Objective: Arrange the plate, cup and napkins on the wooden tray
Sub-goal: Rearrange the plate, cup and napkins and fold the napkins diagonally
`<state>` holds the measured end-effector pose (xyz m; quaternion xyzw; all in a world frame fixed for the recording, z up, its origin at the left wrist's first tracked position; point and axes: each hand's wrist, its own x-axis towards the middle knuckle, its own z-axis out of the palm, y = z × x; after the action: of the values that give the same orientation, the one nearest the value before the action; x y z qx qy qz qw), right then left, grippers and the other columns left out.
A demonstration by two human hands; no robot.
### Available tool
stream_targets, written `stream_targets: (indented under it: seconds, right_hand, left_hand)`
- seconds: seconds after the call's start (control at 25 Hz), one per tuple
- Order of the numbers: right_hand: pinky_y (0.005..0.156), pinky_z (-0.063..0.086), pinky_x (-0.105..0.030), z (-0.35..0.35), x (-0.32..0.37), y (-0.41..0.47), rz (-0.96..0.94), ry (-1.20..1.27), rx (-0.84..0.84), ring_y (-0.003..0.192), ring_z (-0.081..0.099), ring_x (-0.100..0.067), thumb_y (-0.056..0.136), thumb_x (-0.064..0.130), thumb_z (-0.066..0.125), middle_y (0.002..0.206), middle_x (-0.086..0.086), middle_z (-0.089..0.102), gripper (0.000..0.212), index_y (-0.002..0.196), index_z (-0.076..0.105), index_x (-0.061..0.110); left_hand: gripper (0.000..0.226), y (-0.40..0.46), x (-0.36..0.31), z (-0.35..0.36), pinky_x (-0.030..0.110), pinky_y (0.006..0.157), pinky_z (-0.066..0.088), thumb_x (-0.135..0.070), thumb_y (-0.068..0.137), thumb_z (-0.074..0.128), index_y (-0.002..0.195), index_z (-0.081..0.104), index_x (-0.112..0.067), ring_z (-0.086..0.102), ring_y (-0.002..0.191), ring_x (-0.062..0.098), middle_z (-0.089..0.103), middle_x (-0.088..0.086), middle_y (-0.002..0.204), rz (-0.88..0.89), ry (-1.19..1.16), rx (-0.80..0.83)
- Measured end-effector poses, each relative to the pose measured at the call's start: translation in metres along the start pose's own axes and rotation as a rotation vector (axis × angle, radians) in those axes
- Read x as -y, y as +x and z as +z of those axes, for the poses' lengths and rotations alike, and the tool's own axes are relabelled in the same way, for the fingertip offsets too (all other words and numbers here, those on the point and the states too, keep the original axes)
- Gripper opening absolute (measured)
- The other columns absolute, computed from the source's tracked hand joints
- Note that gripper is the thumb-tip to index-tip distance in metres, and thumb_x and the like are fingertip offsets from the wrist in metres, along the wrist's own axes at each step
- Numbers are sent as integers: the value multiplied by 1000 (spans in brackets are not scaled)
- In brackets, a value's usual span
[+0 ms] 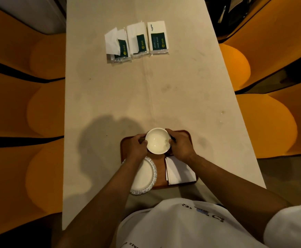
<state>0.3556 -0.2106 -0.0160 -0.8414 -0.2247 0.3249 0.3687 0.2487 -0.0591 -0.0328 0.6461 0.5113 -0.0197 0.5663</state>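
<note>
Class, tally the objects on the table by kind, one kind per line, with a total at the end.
Wooden tray: 1
Plate: 1
Cup, held by the left hand and right hand: 1
Stack of loose napkins on the tray: 1
Napkin packs at the far end: 3
Total: 7

Left hand [137, 146] and right hand [181, 146] close together, fingers curled inward. Both forearms bare, stretched forward, converging.

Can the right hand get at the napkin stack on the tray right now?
Probably not at once: the right hand grips the cup together with the left hand. The napkin stack lies uncovered just beneath its wrist.
</note>
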Motion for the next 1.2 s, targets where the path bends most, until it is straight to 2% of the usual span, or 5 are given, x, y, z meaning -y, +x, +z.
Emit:
stream_targets:
  seconds: [0.4,0.64,0.84,1.04,1.2]
  right_hand:
    - [92,41,-28,9,9,2,19,13,36,115,54,-28,96,-3,44,129,-16,61,45,138,52,12]
    - [109,39,-35,7,0,-7,-22,26,-32,128,48,-22,101,18,44,140,-9,54,44,146,42,15]
    - [84,46,-27,-17,-36,-41,121,-42,-222,100,62,-21,101,21,45,110,-6,66,25,109,69,16]
    - [92,52,-35,-32,-71,-81,340,-120,-139,102,65,-24,98,22,51,118,-7,69,27,121,63,15]
    - [90,53,-36,-29,-71,-99,373,-150,-101,101,66,-26,97,20,52,116,-8,70,30,124,62,13]
  left_hand:
    - [31,0,5,-13,55,86,61,1,90,61,120,70,-5,71,101,31,71,9,104,20,1,-9]
    - [17,-22,4,-18,44,79,62,-18,95,63,110,69,-13,71,87,20,71,2,97,46,10,-79]
    - [28,-52,21,-23,44,58,64,-33,100,53,91,66,-10,71,58,27,73,13,73,-109,-18,-187]
    - [31,-79,22,2,34,54,60,-14,99,53,83,70,6,70,53,26,72,28,77,-191,-15,169]
    - [24,-87,30,35,51,80,63,-24,82,58,65,75,-31,75,84,36,76,18,87,-197,225,323]
